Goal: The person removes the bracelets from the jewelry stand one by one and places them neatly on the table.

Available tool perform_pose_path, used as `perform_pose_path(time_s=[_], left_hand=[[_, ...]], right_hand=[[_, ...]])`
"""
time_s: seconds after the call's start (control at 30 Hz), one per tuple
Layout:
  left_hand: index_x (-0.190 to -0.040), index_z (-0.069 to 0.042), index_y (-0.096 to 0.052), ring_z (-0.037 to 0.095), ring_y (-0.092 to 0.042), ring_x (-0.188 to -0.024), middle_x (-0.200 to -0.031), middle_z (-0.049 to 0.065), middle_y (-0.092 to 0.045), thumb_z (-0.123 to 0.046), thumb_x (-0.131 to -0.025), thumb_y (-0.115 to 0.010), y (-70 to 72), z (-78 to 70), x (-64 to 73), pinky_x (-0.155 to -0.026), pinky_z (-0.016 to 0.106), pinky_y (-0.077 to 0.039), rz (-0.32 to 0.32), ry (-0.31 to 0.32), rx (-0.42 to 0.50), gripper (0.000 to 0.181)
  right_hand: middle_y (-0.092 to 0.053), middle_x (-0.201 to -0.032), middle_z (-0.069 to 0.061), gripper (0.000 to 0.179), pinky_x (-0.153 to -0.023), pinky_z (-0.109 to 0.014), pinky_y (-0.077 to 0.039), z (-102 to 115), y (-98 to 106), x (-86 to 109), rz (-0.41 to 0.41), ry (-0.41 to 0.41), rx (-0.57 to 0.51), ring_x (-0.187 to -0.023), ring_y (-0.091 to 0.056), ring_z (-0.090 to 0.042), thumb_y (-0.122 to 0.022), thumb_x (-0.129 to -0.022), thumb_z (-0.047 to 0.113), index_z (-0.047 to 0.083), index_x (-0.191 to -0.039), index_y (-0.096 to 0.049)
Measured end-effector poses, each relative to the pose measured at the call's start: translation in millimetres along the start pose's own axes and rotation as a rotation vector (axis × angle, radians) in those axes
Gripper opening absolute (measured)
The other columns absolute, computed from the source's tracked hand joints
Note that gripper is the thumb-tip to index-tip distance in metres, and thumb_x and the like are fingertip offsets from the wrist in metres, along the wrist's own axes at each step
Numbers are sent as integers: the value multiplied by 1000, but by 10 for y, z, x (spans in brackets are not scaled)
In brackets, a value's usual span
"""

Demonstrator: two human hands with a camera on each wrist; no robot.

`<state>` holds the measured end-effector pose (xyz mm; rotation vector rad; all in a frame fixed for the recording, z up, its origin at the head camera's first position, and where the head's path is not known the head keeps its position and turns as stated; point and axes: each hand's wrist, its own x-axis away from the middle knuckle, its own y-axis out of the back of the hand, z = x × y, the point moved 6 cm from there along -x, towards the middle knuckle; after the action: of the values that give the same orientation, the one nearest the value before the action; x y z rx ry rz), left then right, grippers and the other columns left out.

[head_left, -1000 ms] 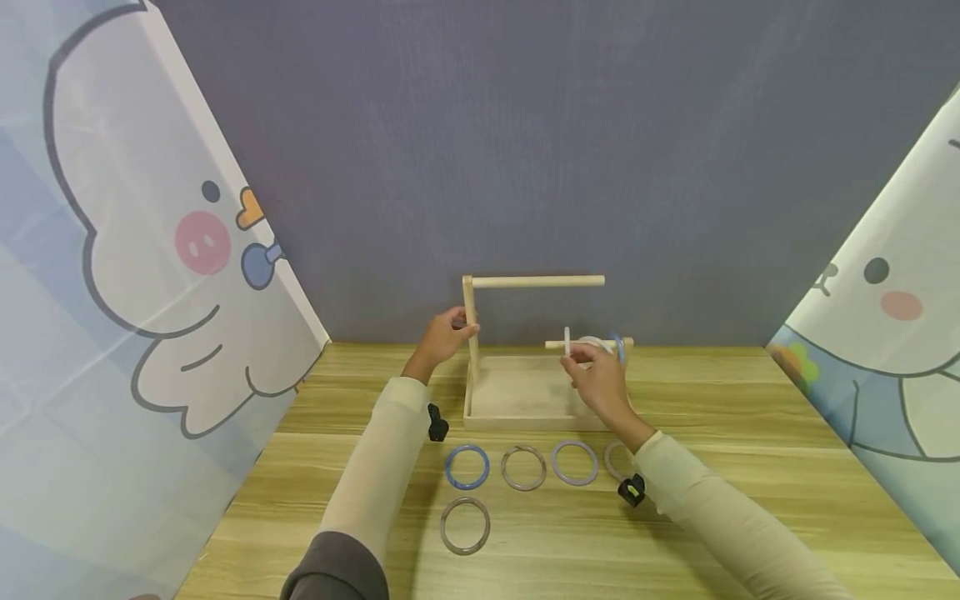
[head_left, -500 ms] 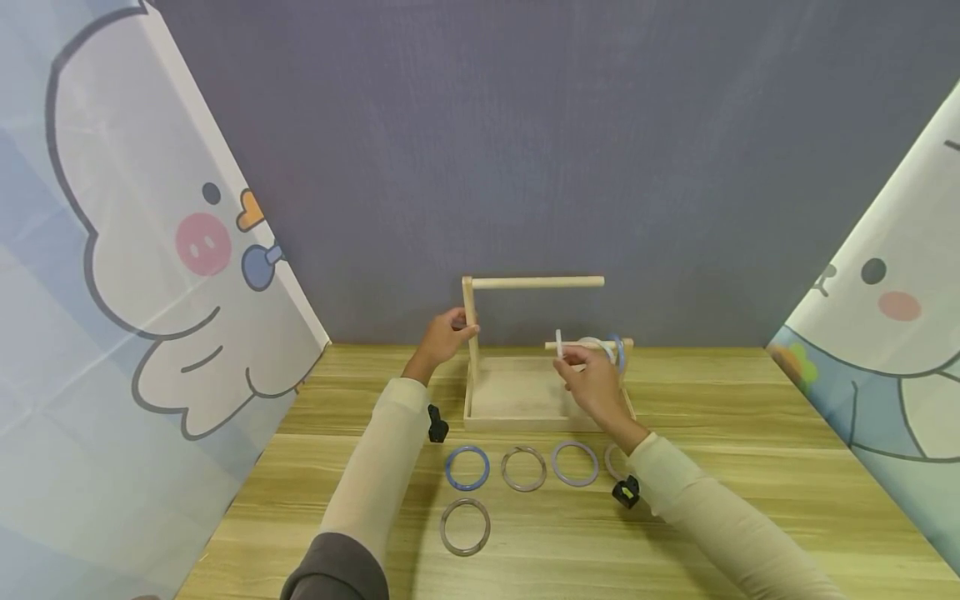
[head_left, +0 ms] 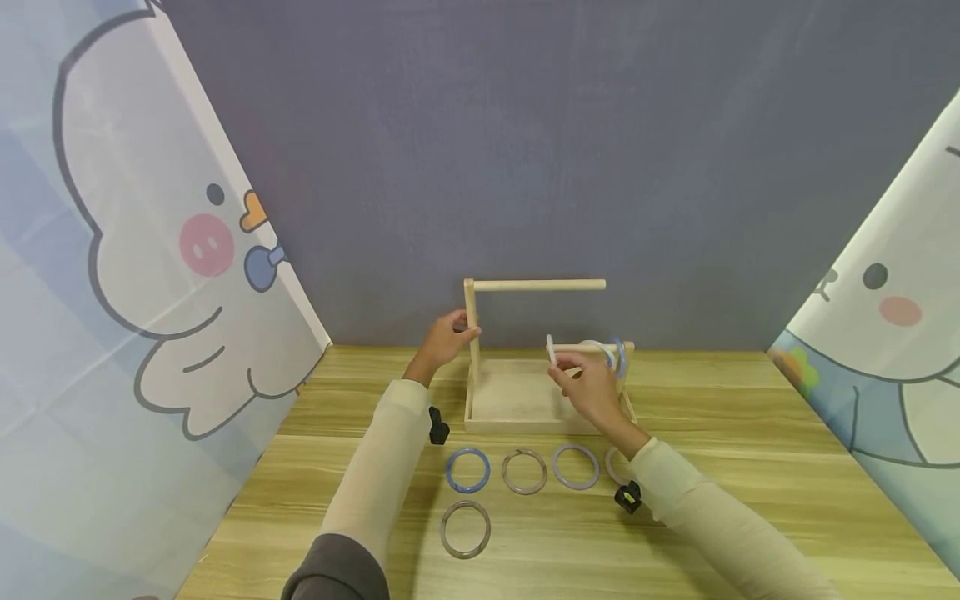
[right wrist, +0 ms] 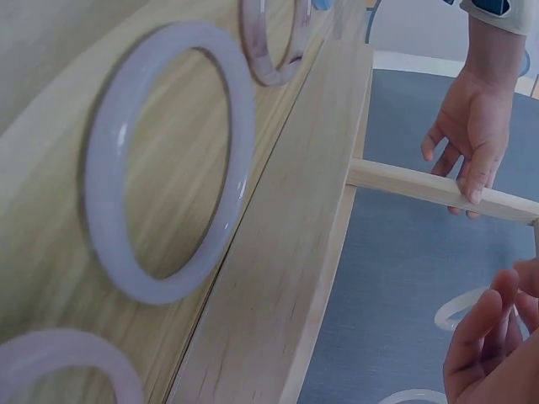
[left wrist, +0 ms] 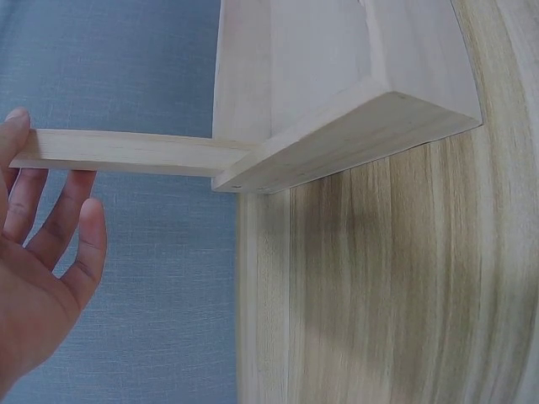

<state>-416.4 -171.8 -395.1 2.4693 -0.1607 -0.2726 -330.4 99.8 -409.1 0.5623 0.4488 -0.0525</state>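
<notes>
My left hand (head_left: 444, 340) grips the upright post (head_left: 475, 362) of a wooden bangle stand, thumb in front and fingers behind. In the left wrist view the same hand (left wrist: 42, 261) holds the post between thumb and fingers. My right hand (head_left: 588, 385) pinches a white bangle (head_left: 551, 350), seen nearly edge-on at the free left end of the stand's lower rod (head_left: 573, 347). Whether the bangle is still around that rod tip, I cannot tell. Farther right on this rod hang a white bangle (head_left: 606, 353) and a blue bangle (head_left: 622, 358).
On the wooden table before the stand's tray (head_left: 517, 400) lie several bangles, among them a blue bangle (head_left: 449, 471), a lavender bangle (head_left: 556, 467) and a brownish bangle (head_left: 443, 530). The upper rod (head_left: 540, 285) runs bare. A grey backdrop (head_left: 525, 167) stands behind.
The right hand has drawn the white bangle leftward along the lower rod to its free end. The left hand keeps its grip on the post.
</notes>
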Motion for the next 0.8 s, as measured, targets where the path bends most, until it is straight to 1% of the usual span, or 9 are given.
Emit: perform_pose_path(time_s=[0.13, 0.27, 0.4, 0.57, 0.8], left_hand=[[-137, -14, -60, 34, -59, -129, -138, 13, -62, -36, -102, -64, -3, -7, -3, -103, 52, -52, -4, -5, 4, 42], [-136, -14, -60, 34, -59, -128, -137, 13, -63, -36, -101, -64, -1, -13, 6, -103, 52, -52, -6, -4, -4, 41], [-136, -14, -60, 34, -60, -128, -138, 13, -63, -38, -102, -63, -7, -8, 12, -103, 52, -52, -6, 1, -22, 42], [-137, -14, -59, 33, -60, -128, -138, 13, -63, -38, -102, -63, -16, 4, 16, -103, 52, -52, -2, 10, -22, 43], [-137, -14, -59, 34, -59, -128, -138, 13, -62, -34, -102, -63, -15, -9, 15, -103, 52, -52, -2, 11, 5, 41]], right_hand=[[-77, -95, -12, 22, -44, -21, -48, 17, -6, 24, 24, 56, 17, -54, -64, -8, -77, -92, 16, 7, -112, -76], [-77, -94, -13, 24, -43, -19, -45, 34, 4, 36, 26, 107, 35, -52, -63, -6, -77, -91, 15, 5, -113, -76], [-76, -94, -13, 24, -42, -17, -44, 24, 13, 39, 41, 121, 46, -51, -62, -5, -76, -92, 15, 4, -113, -75], [-76, -95, -11, 24, -43, -19, -44, 30, 10, 46, 76, 136, 67, -52, -61, -5, -76, -92, 14, 4, -114, -75], [-78, -95, -4, 25, -40, -19, -38, 59, -8, 36, 75, 166, 188, -56, -59, -3, -78, -91, 22, 10, -113, -77]])
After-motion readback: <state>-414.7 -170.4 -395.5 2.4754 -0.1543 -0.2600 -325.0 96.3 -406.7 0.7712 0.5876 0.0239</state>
